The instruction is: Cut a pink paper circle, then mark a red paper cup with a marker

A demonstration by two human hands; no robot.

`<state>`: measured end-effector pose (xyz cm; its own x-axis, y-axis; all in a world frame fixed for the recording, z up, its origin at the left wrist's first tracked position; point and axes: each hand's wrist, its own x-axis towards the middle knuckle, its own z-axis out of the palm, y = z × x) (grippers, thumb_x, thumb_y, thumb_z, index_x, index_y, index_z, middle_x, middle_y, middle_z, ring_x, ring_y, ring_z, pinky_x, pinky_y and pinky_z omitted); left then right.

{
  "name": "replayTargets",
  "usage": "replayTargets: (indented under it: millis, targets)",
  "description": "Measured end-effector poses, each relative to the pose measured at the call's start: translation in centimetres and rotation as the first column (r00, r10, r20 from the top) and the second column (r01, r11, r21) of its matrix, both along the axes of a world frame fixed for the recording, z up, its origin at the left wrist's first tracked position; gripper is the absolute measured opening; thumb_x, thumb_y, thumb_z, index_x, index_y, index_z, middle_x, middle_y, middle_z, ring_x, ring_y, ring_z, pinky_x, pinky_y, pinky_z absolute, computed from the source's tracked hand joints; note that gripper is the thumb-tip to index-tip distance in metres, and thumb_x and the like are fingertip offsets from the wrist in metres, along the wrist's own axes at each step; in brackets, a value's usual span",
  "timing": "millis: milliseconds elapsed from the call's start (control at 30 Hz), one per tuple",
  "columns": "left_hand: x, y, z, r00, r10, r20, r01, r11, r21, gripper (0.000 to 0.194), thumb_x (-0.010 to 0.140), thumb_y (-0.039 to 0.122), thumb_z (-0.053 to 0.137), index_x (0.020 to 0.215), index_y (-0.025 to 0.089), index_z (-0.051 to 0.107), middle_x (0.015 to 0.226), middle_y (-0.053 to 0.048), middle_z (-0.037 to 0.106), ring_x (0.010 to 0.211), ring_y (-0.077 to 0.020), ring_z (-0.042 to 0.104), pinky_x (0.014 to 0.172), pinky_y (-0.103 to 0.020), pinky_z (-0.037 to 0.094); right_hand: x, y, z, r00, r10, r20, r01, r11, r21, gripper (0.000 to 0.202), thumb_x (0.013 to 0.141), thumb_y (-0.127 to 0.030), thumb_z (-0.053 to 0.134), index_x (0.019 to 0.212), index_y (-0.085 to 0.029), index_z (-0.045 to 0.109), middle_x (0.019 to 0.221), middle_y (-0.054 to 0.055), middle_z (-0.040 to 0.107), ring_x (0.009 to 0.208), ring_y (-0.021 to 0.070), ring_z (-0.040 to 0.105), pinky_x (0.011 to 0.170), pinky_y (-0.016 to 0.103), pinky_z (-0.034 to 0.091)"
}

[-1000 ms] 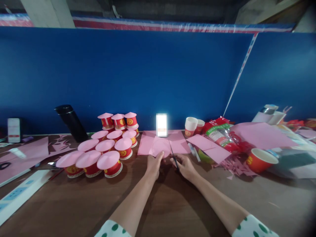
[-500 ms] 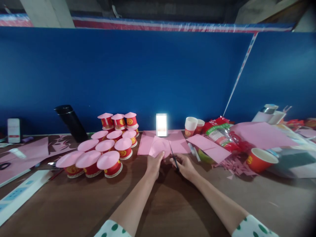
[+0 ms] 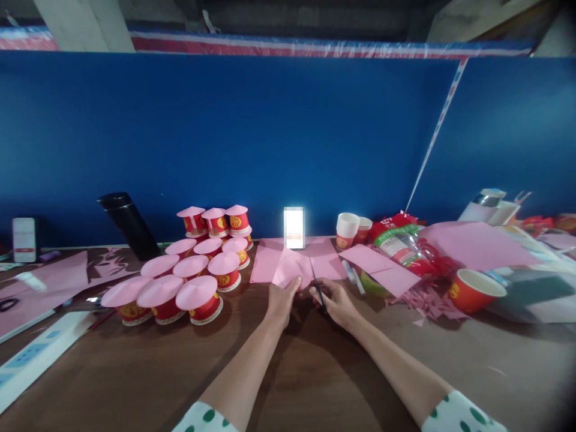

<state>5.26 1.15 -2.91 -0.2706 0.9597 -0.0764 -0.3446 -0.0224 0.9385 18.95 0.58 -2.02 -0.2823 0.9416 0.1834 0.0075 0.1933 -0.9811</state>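
My left hand (image 3: 282,299) is closed on a piece of pink paper (image 3: 291,268), the thumb lying on top; a round outline shows on the sheet. In my right hand (image 3: 338,304) is a pair of dark scissors (image 3: 320,294), its blades at the right edge of that paper. Behind both hands larger pink sheets (image 3: 330,255) lie flat on the table. To the left stand several red paper cups with pink cone roofs (image 3: 197,295), set in rows.
A lit phone (image 3: 294,229) stands upright behind the sheets. Right are white cups (image 3: 347,227), a cup bag (image 3: 398,240), paper scraps (image 3: 434,302) and an orange cup (image 3: 476,291). Left are a black bottle (image 3: 130,225), a power strip (image 3: 40,354) and pink paper (image 3: 54,288).
Hardly anything differs. The paper, scissors and both hands keep nearly the same place, and the whole view has shifted very slightly.
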Motion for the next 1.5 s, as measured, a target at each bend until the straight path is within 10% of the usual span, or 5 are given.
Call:
replayTargets:
  millis: [1500]
  targets:
    - [0.0, -0.3, 0.9, 0.999, 0.05, 0.011, -0.049, 0.997, -0.064, 0.035, 0.055, 0.036, 0.073, 0.072, 0.008, 0.062, 0.048, -0.002, 0.058, 0.041, -0.0118, 0.053, 0.04, -0.022, 0.042, 0.3, 0.4, -0.6, 0.997, -0.006, 0.077, 0.002, 0.999, 0.05, 0.031, 0.072, -0.04, 0.062, 0.089, -0.013, 0.06, 0.055, -0.004, 0.05, 0.046, 0.0084, 0.044, 0.043, 0.019, 0.035]
